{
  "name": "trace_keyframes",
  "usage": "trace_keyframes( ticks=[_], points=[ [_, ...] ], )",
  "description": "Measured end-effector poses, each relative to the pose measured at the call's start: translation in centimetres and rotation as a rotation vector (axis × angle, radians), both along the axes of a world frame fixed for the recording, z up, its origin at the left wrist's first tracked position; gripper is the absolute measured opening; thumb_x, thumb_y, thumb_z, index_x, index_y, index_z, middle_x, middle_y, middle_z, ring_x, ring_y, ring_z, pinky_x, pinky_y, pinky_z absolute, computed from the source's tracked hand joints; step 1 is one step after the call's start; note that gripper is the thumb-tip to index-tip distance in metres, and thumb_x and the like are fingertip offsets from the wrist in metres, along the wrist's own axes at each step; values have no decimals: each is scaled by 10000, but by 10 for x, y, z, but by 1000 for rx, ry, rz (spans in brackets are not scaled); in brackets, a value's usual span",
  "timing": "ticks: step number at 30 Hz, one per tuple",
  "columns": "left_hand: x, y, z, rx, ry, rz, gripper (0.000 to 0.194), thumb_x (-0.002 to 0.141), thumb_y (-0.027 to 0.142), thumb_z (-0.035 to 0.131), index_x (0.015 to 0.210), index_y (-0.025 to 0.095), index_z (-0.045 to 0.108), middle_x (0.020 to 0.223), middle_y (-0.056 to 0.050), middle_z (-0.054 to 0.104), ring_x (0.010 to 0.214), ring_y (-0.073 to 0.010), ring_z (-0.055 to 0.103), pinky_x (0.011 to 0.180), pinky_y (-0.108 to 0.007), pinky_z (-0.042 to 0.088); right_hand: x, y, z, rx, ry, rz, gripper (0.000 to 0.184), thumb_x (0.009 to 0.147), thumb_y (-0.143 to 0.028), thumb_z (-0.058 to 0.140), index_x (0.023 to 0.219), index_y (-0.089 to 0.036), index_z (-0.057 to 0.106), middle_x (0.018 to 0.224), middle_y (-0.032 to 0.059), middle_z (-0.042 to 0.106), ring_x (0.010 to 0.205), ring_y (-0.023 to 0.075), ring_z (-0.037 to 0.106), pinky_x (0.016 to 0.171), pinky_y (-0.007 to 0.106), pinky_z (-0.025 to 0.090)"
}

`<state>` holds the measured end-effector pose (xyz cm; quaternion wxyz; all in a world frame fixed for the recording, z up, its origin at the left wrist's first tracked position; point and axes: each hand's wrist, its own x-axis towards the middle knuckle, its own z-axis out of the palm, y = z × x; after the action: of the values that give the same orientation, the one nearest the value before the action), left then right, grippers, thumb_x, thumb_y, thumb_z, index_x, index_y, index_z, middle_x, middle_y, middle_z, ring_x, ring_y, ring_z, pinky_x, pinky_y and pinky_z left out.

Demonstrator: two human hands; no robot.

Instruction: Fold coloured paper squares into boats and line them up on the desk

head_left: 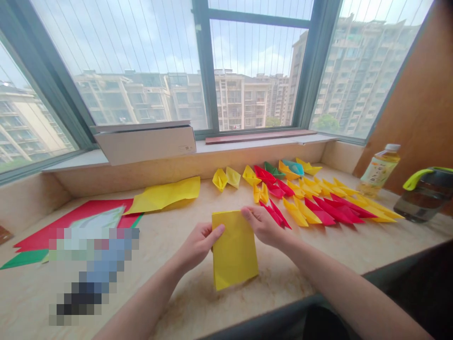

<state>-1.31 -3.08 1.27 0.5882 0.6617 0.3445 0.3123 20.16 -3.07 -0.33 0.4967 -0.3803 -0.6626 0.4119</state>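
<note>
A folded sheet of yellow paper is held up over the ledge, one flat face towards me. My left hand grips its left edge, thumb on the front. At the top right corner my right hand pinches it between thumb and fingers. The fingers behind the paper are partly hidden. Beyond my right hand stand several folded paper boats in red, yellow, green and blue. A larger yellow sheet lies behind and to the left.
Red paper and green paper lie at the left, near a blurred-out patch. A white box sits on the windowsill. A drink bottle and a dark jug with a green handle stand at the right.
</note>
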Motion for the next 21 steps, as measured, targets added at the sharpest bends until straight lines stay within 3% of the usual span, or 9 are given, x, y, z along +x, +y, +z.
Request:
trace_keyframes(
  ticks=[3, 6, 8, 10, 12, 16, 19, 21],
  points=[
    [6, -2, -3, -34, -79, 44, 461, 853, 557, 648, 961, 116, 723, 832, -92, 744, 719, -211, 694, 656, -274, 525, -3, 2, -7, -26, -3, -5, 530, 962, -637, 448, 760, -174, 607, 692, 18, 607, 613, 155, 554, 530, 240, 418],
    [6, 1, -4, -24, -133, 155, 444, 862, 549, 636, 947, 119, 712, 822, -92, 742, 688, -211, 694, 636, -283, 533, -7, 3, -13, -38, 33, 19, 471, 943, -610, 513, 1123, -189, 620, 901, 53, 667, 729, 185, 625, 638, 284, 511],
    [4, 4, -5, -12, -148, 242, 442, 859, 552, 635, 929, 121, 704, 795, -89, 736, 651, -205, 685, 602, -278, 527, -7, 3, -15, 77, -17, -98, 574, 892, -557, 634, 1347, -232, 502, 1135, 88, 640, 898, 211, 641, 760, 333, 545],
    [1, 6, -5, 7, -162, 295, 458, 845, 565, 645, 930, 118, 697, 788, -90, 732, 646, -202, 680, 585, -270, 523, -7, 2, -15, 243, -128, -246, 577, 857, -502, 700, 1349, -254, 529, 1272, 107, 577, 1079, 250, 597, 868, 377, 536],
    [-1, 7, -7, 31, -196, 298, 535, 853, 617, 604, 1000, 109, 686, 824, -105, 733, 675, -202, 686, 571, -249, 513, -7, 1, -16, 307, -241, -290, 428, 876, -481, 679, 1230, -245, 639, 1278, 114, 568, 1115, 272, 578, 827, 372, 552],
    [0, 2, -8, 104, -195, 205, 748, 887, 755, 371, 1242, 137, 599, 1044, -154, 717, 783, -226, 702, 488, -207, 475, -12, -3, -17, 177, -300, -187, 445, 960, -516, 533, 1280, -220, 624, 1306, 138, 575, 945, 249, 650, 594, 314, 557],
    [0, -1, -8, 188, -87, 194, 628, 915, 676, 442, 1345, 226, 528, 1243, -129, 657, 993, -258, 674, 576, -228, 528, -14, -6, -16, 128, -197, -30, 515, 988, -575, 445, 1355, -239, 575, 1335, 121, 597, 1106, 289, 629, 796, 395, 581],
    [-1, -1, -7, 181, -65, 213, 565, 931, 621, 465, 1364, 260, 509, 1301, -108, 627, 1093, -274, 636, 637, -251, 546, -13, -8, -15, 38, -96, 103, 539, 998, -611, 390, 1382, -272, 559, 1309, 94, 636, 1209, 306, 589, 946, 452, 535]
  ],
)
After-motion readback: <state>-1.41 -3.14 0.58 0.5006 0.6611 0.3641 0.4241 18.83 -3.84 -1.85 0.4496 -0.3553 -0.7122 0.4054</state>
